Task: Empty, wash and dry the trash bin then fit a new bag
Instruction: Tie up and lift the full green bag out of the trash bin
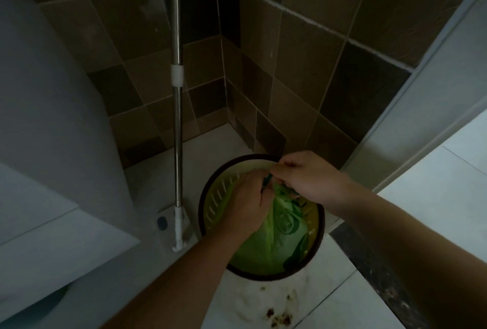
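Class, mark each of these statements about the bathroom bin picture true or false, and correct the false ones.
1. Both hands, left hand and right hand, grip the top of the green bag. True.
2. The bag lies on the floor beside the trash bin. False: it sits inside the bin.
3. A metal mop pole stands left of the bin. True.
4. The bin is square. False: its rim is round.
5. The floor tiles in front of the bin are stained. True.
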